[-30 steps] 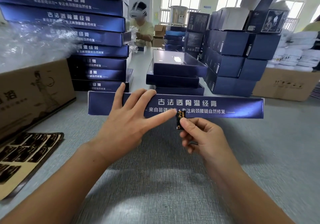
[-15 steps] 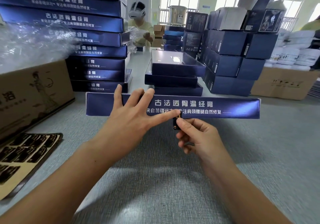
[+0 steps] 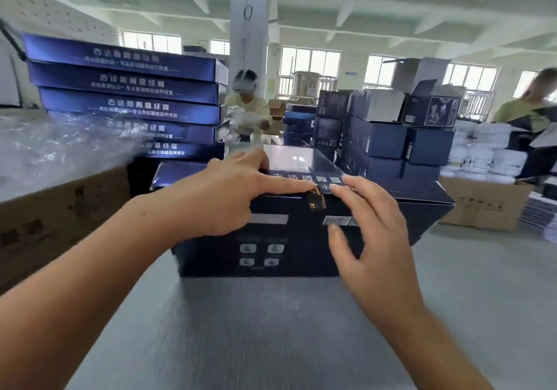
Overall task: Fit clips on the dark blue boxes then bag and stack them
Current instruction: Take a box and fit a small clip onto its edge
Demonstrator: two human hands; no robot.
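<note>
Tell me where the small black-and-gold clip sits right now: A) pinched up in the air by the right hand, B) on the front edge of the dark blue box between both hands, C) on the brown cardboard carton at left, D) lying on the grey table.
B: the small black-and-gold clip sits over the front edge of the dark blue box, with the left hand beside it and the right hand open.

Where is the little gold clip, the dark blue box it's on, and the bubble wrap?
gold clip (image 3: 316, 201), head view, its front face.
dark blue box (image 3: 289, 236), head view, near side.
bubble wrap (image 3: 60, 145), head view, crumpled middle.
</note>
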